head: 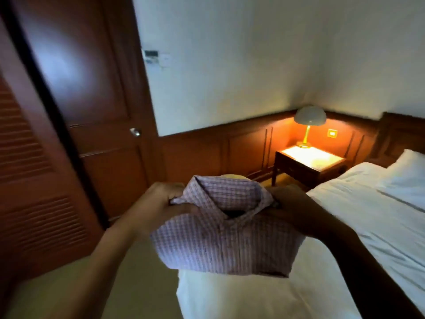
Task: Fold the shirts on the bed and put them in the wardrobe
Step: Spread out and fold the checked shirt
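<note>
A folded pink-and-white checked shirt (225, 238) is held up in the air above the near corner of the bed (345, 226), collar facing away from me. My left hand (158, 203) grips its left shoulder near the collar. My right hand (299, 210) grips the right shoulder, thumb on top. The wardrobe's brown louvred door (34, 180) stands at the far left, with a dark gap along its right edge.
A closed wooden room door (96, 100) with a metal knob (135, 131) is beside the wardrobe. A lit lamp (308, 125) stands on a bedside table (308, 164) in the corner. A white pillow (407, 173) lies at the bed's head. Pale floor runs between bed and wardrobe.
</note>
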A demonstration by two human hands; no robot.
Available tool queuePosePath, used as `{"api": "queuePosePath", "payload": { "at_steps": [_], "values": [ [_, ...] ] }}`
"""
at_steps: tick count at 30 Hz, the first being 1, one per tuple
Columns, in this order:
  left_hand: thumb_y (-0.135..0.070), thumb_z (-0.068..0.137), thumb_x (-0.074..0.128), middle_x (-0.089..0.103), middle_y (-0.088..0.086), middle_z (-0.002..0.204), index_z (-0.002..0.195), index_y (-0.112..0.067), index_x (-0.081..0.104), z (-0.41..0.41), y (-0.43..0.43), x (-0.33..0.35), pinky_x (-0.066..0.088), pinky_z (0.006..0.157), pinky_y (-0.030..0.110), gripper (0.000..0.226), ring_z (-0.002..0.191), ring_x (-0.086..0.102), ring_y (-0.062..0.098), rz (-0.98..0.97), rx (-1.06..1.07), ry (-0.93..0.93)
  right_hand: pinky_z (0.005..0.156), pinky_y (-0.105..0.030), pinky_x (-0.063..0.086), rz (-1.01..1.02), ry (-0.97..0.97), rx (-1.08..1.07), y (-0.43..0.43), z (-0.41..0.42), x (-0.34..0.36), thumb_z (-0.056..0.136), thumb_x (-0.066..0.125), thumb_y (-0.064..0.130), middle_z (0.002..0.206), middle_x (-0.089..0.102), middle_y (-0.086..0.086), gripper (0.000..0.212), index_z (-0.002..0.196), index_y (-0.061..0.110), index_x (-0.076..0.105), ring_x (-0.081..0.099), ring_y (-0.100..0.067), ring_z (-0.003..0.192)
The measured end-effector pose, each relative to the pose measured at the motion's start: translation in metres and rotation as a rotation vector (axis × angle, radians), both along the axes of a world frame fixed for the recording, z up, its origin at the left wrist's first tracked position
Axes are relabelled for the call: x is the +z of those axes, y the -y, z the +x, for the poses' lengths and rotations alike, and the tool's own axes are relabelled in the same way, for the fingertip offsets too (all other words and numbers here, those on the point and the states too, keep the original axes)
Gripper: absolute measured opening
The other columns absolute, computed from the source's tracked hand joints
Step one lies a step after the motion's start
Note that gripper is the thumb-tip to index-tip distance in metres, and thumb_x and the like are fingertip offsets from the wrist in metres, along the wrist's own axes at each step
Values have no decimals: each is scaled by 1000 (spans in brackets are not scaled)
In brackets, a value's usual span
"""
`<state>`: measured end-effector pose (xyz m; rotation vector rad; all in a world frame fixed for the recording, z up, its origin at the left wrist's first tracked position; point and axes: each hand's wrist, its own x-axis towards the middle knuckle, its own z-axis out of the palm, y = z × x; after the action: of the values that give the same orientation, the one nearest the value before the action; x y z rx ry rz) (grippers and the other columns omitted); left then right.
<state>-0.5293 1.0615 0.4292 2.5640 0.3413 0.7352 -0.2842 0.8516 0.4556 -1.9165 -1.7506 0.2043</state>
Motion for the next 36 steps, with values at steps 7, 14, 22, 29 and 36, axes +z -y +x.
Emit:
{"api": "queuePosePath", "payload": {
  "at_steps": [7,14,22,29,36],
  "values": [
    [-47,82,79,23,-4,62,63,3,47,-192,-17,5,21,51,27,62,57,21,5,-38,461,34,65,-23,48,-50,-32,338,-163,-127,-8,86,73,37,75,68,15,15,79,25,68,64,-4,70],
    [-65,81,71,60,14,78,82,-5,72,-321,-9,-30,45,63,48,60,69,53,32,-49,847,33,51,-19,32,-79,-159,717,-263,-250,-32,71,81,37,61,61,24,23,62,29,61,43,-1,51],
    [-79,74,64,47,3,67,65,-7,63,-375,-32,-69,36,55,46,73,57,41,19,-48,1331,36,53,-27,35,-189,-188,1001,-390,-344,-64,73,83,38,69,68,9,17,70,28,69,48,-4,55],
    [-82,78,54,66,-9,90,94,-30,79,-424,-38,-92,53,64,41,60,76,65,11,-58,1710,129,64,-46,49,-117,-61,1271,-472,-458,-65,79,81,27,73,64,8,14,80,21,68,60,-13,69],
    [-87,73,50,61,-12,82,91,-30,80,-519,-43,-102,50,63,42,67,67,60,8,-69,1929,170,66,-42,48,-60,33,1482,-515,-610,-84,85,76,28,79,62,8,13,84,18,67,58,-14,73]
  ]
}}
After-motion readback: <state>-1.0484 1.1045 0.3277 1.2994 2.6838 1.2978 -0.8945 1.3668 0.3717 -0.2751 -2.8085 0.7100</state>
